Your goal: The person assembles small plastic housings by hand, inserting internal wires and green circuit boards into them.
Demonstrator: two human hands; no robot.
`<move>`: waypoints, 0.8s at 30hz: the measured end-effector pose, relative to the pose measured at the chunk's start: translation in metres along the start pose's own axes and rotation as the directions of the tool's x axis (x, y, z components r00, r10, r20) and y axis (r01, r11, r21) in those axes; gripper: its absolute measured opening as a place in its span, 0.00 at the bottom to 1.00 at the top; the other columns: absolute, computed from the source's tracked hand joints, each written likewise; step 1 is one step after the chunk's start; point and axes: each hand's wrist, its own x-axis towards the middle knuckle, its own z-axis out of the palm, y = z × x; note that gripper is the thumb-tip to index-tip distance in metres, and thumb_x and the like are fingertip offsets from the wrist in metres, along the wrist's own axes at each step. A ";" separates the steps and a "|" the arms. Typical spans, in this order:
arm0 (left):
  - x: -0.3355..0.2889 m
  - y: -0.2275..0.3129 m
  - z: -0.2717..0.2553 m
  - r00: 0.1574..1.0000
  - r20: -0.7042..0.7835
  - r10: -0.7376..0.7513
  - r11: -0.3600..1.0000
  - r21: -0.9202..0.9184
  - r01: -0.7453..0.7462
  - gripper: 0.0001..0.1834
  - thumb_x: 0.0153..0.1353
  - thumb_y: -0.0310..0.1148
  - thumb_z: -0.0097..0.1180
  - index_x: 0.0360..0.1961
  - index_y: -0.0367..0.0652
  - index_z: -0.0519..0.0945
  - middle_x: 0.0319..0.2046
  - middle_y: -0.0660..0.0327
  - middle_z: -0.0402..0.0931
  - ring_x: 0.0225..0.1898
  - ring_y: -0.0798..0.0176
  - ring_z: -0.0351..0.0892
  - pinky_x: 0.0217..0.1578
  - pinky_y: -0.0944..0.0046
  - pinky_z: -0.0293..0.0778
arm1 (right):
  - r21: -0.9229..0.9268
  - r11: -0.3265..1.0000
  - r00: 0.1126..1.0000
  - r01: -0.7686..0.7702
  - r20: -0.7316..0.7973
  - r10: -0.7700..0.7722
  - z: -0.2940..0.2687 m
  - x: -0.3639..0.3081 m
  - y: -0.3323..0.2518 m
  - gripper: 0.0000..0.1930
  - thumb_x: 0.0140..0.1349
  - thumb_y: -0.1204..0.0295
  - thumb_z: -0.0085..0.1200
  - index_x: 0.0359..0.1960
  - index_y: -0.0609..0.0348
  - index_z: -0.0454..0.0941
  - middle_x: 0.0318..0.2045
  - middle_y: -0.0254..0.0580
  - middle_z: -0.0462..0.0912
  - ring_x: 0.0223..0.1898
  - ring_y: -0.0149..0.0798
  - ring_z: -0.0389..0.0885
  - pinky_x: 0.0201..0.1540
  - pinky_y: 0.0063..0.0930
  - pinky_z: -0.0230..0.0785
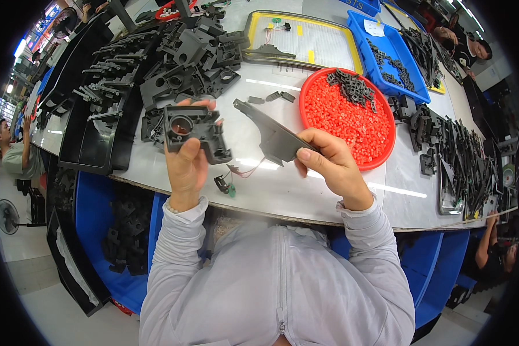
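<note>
My left hand (187,167) grips a dark grey plastic housing (197,131) with a round hole, holding it up above the white table. In my right hand (334,164), thumb and fingers pinch a flat dark grey plastic bracket (274,132) with a long pointed arm. The bracket's tip reaches toward the housing, and the two parts are apart. Thin red wires run from the bracket's lower edge down to a small black and green part (225,185) near the table's front edge. Beyond the bracket, a few small black pieces (272,97) lie on the table.
A red round tray (393,135) of small red pieces and black clips stands right of my right hand. Heaped grey housings (193,49) lie behind my left hand, beside a black crate (86,153). Farther back are a yellow-edged tray (328,43) and a blue bin (418,92). Black brackets (467,161) pile at right.
</note>
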 end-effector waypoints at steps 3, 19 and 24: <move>-0.005 -0.001 0.002 0.995 0.093 -0.030 0.985 0.171 0.013 0.40 0.44 0.39 0.69 0.56 0.39 0.62 0.49 0.53 0.68 0.52 0.55 0.71 0.53 0.57 0.69 | -0.193 0.973 0.985 0.128 -0.091 -0.147 0.007 -0.001 -0.006 0.10 0.60 0.74 0.51 0.40 0.68 0.74 0.31 0.38 0.80 0.35 0.28 0.77 0.39 0.23 0.67; -0.022 -0.010 0.033 0.832 0.328 -0.447 0.858 0.420 0.295 0.48 0.35 0.28 0.74 0.60 0.40 0.62 0.44 0.64 0.69 0.45 0.67 0.69 0.49 0.67 0.65 | -0.706 0.681 0.930 0.192 -0.090 -0.355 0.018 -0.009 -0.021 0.09 0.48 0.74 0.60 0.33 0.61 0.79 0.22 0.45 0.78 0.23 0.45 0.76 0.27 0.33 0.67; -0.024 -0.008 0.041 0.767 0.351 -0.538 0.760 0.596 0.260 0.38 0.40 0.32 0.70 0.55 0.40 0.68 0.44 0.62 0.65 0.46 0.65 0.68 0.48 0.67 0.64 | -0.744 0.632 0.944 0.217 -0.005 -0.329 0.016 -0.010 -0.026 0.09 0.47 0.71 0.60 0.30 0.60 0.79 0.19 0.43 0.76 0.22 0.45 0.75 0.25 0.35 0.65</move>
